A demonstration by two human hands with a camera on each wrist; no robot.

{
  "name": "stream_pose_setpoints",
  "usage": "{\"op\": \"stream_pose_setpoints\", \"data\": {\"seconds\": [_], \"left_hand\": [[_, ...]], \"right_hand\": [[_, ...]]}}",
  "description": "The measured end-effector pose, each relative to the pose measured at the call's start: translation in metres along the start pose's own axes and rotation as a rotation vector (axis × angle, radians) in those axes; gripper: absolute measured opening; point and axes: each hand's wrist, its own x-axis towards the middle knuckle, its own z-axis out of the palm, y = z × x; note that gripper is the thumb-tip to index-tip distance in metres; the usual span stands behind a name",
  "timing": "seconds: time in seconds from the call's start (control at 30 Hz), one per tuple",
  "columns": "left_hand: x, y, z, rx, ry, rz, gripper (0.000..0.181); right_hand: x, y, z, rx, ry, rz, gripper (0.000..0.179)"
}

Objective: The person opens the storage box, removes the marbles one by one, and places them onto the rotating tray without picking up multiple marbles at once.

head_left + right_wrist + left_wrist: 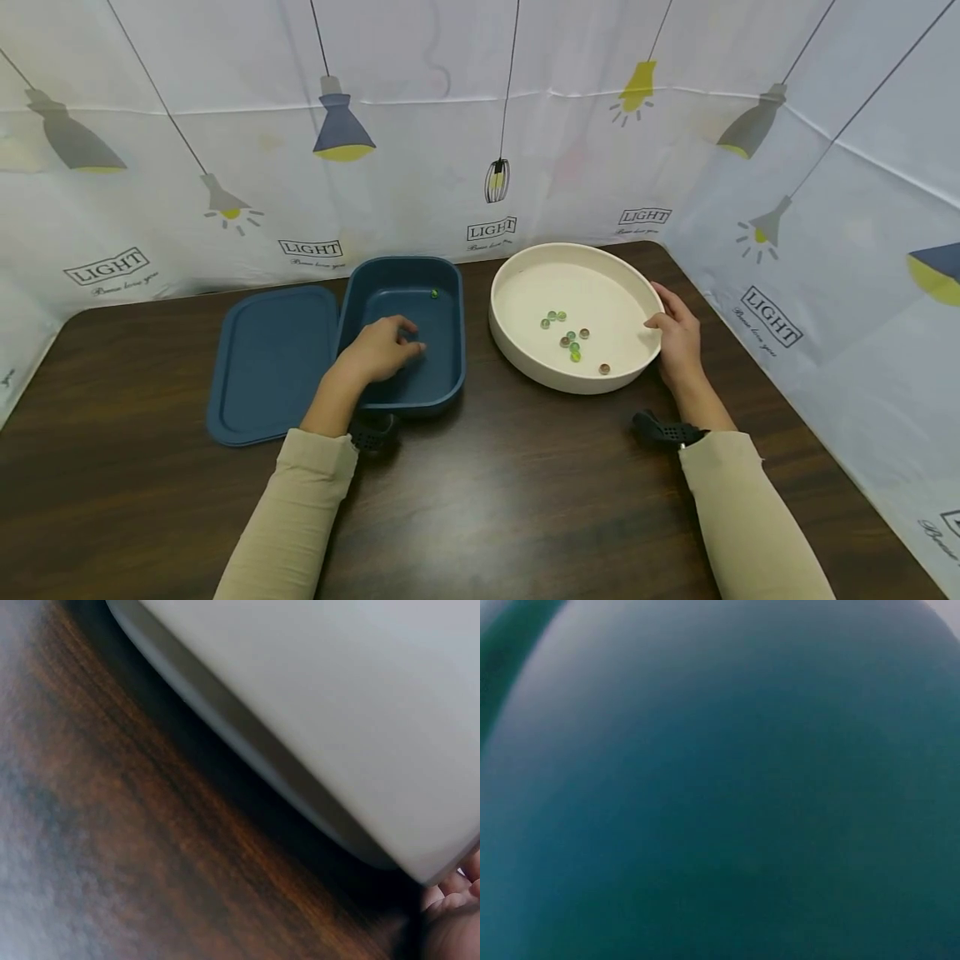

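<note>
My left hand (380, 348) hovers inside a dark blue rectangular container (460, 358), its fingers loosely bent with a gap to the thumb. Nothing shows between them. One green marble (435, 293) lies on the container floor beyond the fingertips. At the right, my right hand (681, 340) grips the rim of a round cream tray (525, 287), thumb over the edge and fingers outside. Several glass marbles (575, 356), green and brownish, are scattered in the tray's middle and near side. Only the container's blurred blue wall (720, 787) fills the left wrist view. Fingers (454, 889) show beside the tray in the right wrist view.
A flat blue lid (273, 367) lies left of the container, against its side. The dark wooden table (480, 500) extends in front. A white curtain (420, 192) printed with lamps hangs along the back and right edges.
</note>
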Motion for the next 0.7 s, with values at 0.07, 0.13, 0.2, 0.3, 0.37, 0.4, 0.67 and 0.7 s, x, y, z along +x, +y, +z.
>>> {"op": "stream_pose_setpoints", "data": {"seconds": [0.07,0.13,0.2,0.3,0.37,0.4,0.67,0.7], "left_hand": [[0.0001,-0.0008,0.0003,0.000,0.007,-0.010,0.048],[0.0004,-0.0016,0.0004,0.000,0.022,-0.025,0.048],[0.0003,-0.0021,0.0000,0.004,0.042,-0.042,0.047],[-0.0009,-0.0017,-0.0009,0.003,0.071,-0.069,0.046],[-0.0019,-0.0012,-0.0013,0.001,0.083,-0.084,0.046],[-0.0024,-0.0009,-0.0012,0.001,0.088,-0.089,0.046],[-0.0049,0.0012,-0.0010,0.028,0.125,-0.085,0.045],[-0.0061,0.0017,-0.0016,0.032,0.132,-0.086,0.045]], "right_hand": [[0.0002,0.0003,0.0000,0.008,-0.002,-0.002,0.069],[0.0002,0.0004,0.0000,0.016,-0.002,0.001,0.069],[-0.0001,0.0003,-0.0001,0.021,0.001,0.004,0.069],[0.0001,0.0001,-0.0002,0.014,0.005,0.007,0.069],[0.0001,-0.0001,-0.0002,0.017,0.003,0.005,0.069],[0.0002,-0.0002,-0.0003,0.019,0.001,0.005,0.070],[0.0002,0.0009,-0.0007,0.010,-0.011,-0.012,0.071],[0.0000,0.0010,-0.0005,0.009,-0.013,-0.010,0.071]]}}
